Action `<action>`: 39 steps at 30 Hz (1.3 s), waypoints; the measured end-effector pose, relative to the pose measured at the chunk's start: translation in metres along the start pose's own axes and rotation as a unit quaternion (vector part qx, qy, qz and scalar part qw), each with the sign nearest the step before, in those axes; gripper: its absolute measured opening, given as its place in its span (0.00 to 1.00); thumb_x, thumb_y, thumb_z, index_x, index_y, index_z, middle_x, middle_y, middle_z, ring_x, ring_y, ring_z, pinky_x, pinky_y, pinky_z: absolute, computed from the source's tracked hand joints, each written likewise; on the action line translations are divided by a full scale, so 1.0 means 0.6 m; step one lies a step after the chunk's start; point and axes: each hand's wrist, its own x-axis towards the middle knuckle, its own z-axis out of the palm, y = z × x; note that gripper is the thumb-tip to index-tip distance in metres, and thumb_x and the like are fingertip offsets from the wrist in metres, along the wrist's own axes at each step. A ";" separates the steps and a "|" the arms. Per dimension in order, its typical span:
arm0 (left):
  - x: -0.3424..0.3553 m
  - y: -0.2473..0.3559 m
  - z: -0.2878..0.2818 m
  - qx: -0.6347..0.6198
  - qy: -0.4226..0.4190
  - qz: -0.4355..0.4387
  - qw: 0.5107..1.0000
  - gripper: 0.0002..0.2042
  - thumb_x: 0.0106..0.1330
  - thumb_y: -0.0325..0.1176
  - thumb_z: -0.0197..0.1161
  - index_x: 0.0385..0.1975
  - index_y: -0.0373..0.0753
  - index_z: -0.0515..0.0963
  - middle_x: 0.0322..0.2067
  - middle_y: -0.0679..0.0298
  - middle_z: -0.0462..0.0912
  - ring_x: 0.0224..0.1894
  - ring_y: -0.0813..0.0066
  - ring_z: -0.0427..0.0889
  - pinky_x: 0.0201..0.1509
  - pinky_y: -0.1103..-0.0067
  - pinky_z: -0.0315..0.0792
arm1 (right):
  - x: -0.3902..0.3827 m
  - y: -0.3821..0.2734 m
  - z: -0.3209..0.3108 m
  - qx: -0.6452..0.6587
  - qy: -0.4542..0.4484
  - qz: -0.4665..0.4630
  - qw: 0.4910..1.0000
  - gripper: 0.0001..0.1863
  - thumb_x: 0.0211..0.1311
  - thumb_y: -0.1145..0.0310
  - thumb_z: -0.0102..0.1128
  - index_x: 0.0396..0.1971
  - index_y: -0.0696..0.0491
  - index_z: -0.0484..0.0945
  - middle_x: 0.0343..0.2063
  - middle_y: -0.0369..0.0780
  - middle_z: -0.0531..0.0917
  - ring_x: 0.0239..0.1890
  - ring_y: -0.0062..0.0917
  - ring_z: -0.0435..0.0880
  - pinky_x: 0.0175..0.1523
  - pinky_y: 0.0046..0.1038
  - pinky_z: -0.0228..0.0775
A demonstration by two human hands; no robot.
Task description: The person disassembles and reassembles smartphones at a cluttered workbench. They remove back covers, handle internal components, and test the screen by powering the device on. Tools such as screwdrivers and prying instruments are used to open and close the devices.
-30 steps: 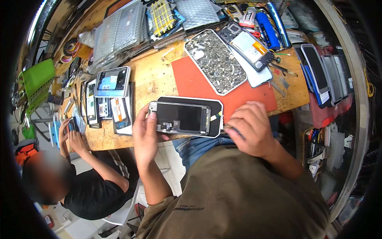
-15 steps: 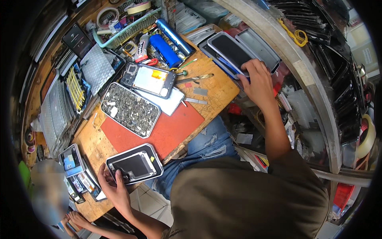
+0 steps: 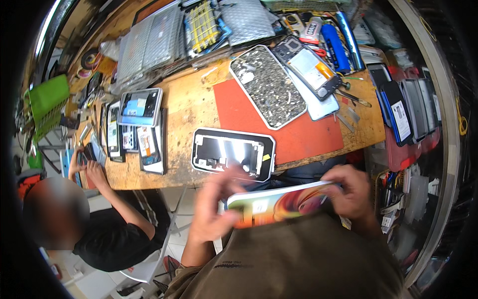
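A flat box (image 3: 279, 204) with a pale edge and a colourful green, orange and red print is held low in front of my chest. My left hand (image 3: 211, 209), smeared by motion, is closed round its left end. At its right end my right hand (image 3: 351, 192) grips it with bent fingers. Just beyond the box lies a white-rimmed tray (image 3: 193, 152) with a black phone part (image 3: 206, 149) in it, partly behind my left fingers. An orange-red mat (image 3: 229, 112) spreads beside that tray.
A rimmed tray (image 3: 255, 102) of small grey bits and an opened phone (image 3: 311, 67) lie at the far side. Stacked phones (image 3: 139, 107) stand left. Box trays (image 3: 411, 94) crowd the right. A co-worker's hand (image 3: 95, 174) works at the table's left end.
My right hand has left the phone boxes at the right and come in to my chest. Both hands now hold the printed box. The view has turned leftward, showing more of the co-worker.
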 end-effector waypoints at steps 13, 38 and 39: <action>0.018 -0.006 -0.109 0.093 0.293 -0.088 0.947 0.18 0.83 0.36 0.57 0.63 0.31 0.76 0.52 0.56 0.86 0.53 0.68 0.86 0.58 0.73 0.78 | 0.149 -0.069 0.144 -0.257 -0.111 -0.196 0.940 0.48 0.49 0.55 0.82 0.70 0.59 0.73 0.61 0.54 0.74 0.60 0.47 0.75 0.65 0.47 0.68; 0.063 -0.049 -0.104 -0.084 0.215 -0.096 0.968 0.21 0.87 0.39 0.55 0.68 0.31 0.77 0.39 0.63 0.88 0.26 0.87 0.81 0.24 0.86 0.74 | 0.145 -0.005 0.146 -0.178 -0.078 -0.262 0.945 0.41 0.54 0.60 0.81 0.70 0.51 0.76 0.71 0.56 0.70 0.67 0.48 0.77 0.64 0.46 0.76; 0.064 -0.046 -0.107 -0.116 0.222 -0.107 0.962 0.20 0.87 0.39 0.54 0.67 0.30 0.78 0.41 0.62 0.89 0.27 0.87 0.82 0.24 0.87 0.75 | 0.142 -0.008 0.140 -0.141 -0.043 -0.298 0.943 0.39 0.54 0.63 0.81 0.67 0.52 0.78 0.69 0.56 0.73 0.63 0.46 0.81 0.60 0.44 0.81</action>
